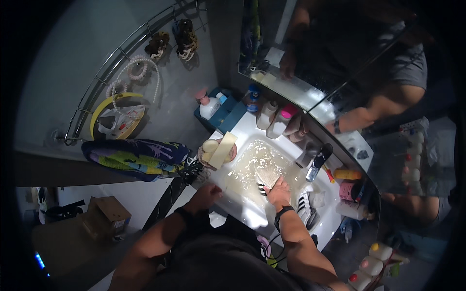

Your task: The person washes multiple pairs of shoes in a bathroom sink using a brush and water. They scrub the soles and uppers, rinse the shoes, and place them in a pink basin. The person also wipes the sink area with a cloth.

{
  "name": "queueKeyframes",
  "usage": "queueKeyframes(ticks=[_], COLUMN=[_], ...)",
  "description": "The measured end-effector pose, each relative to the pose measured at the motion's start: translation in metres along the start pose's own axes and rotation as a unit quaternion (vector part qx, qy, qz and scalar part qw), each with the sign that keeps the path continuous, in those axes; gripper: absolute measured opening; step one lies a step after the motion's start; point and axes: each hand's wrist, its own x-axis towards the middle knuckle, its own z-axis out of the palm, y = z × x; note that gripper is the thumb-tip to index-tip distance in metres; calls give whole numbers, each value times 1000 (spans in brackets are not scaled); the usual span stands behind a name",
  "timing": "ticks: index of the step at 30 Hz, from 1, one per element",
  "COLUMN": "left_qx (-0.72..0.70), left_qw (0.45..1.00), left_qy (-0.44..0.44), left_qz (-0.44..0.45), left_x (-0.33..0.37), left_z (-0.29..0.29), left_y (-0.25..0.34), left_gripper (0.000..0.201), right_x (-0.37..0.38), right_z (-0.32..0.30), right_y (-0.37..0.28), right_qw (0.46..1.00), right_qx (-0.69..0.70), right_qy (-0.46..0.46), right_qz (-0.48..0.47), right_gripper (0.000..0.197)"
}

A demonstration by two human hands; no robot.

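My right hand point(279, 192) reaches into the white sink point(334, 191) and is closed round a pale shoe point(268, 177) with dark stripes, partly under the cloudy water point(247, 162). Beside that wrist, a second white shoe point(306, 207) with black stripes lies at the sink's right side. My left hand point(208, 196) hovers by the sink's left front edge, fingers curled in, and no object shows in them. Near it, a pink round dish point(233, 151) carries soap pieces and a cream-coloured bar point(223, 151).
Bottles point(279, 122) line the back of the sink below a mirror point(340, 63). A blue caddy point(225, 116) holds a pump bottle. To the left hang a patterned towel point(136, 157) and a wire rack point(119, 48). More bottles point(350, 209) stand at the right; a cardboard box point(104, 218) is lower left.
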Motion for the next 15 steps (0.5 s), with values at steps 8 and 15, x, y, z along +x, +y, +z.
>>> queueKeyframes(ticks=[8, 15], left_qx=[113, 131], left_qw=[993, 985], left_qy=[6, 17], left_qz=[32, 113], left_x=[-31, 2], left_z=[6, 2], left_y=[10, 14], left_gripper=[31, 25], right_x=[26, -16], right_z=[0, -89], right_y=[13, 20], right_qw=[999, 993], right_qx=[-3, 56], right_qy=[-5, 0], right_qz=[-43, -107], right_gripper=[111, 107])
